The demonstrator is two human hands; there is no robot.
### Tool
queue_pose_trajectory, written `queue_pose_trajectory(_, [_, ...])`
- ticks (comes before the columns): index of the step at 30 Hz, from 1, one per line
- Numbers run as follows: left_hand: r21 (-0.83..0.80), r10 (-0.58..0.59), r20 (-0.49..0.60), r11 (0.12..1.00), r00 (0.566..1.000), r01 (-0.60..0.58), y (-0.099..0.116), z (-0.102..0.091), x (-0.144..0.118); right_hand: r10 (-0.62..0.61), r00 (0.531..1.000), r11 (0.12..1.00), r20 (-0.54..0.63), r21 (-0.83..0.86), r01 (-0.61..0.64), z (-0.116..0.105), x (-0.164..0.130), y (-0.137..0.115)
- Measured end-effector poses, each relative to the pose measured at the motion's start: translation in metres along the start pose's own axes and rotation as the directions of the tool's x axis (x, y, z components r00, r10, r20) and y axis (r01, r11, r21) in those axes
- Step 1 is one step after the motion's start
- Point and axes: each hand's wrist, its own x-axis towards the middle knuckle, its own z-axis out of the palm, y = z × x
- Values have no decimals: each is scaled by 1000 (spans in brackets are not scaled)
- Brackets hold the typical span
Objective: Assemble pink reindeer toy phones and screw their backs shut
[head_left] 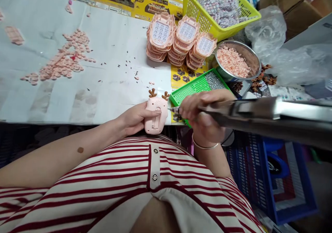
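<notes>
Striped shirt [129, 184] below toy [156, 115], green tray [193, 87] beside.

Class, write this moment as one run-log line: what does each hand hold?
left hand: grips pink deer toy | right hand: holds powered screwdriver, tip at toy's side | nearby: green tray of screws

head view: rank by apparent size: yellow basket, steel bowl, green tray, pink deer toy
1. Yellow plastic mesh basket, largest.
2. Round steel bowl of pink parts and flat green plastic tray of screws: look alike, and the right hand covers part of the tray, so unranked.
3. Pink deer-shaped toy shell with brown antlers, smallest, though nearest the camera.
</notes>
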Motion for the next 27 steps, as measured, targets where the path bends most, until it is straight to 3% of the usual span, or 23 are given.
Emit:
queue_pose_trajectory(3, [-19, -8, -64, 1000, 998, 7, 1, 0, 0, -69, 968, 994, -242, 66, 88, -19, 2, 3])
queue_pose_trajectory(6, [-21, -13, -76, 1000, 997, 11, 1, 0, -1, -102, 924, 992, -369, 35, 123, -31, 3, 19])
queue_pose_trajectory(10, [-30, -14, -83, 999, 996, 11, 1, 1, -3, -87, 879, 965, -468, 181, 191, -35, 2, 37])
queue_pose_trajectory(19, [6, -48, -126, 999, 991, 49, 3, 3, -5, -38, 893, 922, -449, 328, 204, -36, 5, 52])
queue_pose_trajectory(27, [-7, -48, -128, 999, 991, 48, 3, 3, -4, -33, 901, 939, -433, 296, 177, -33, -1, 56])
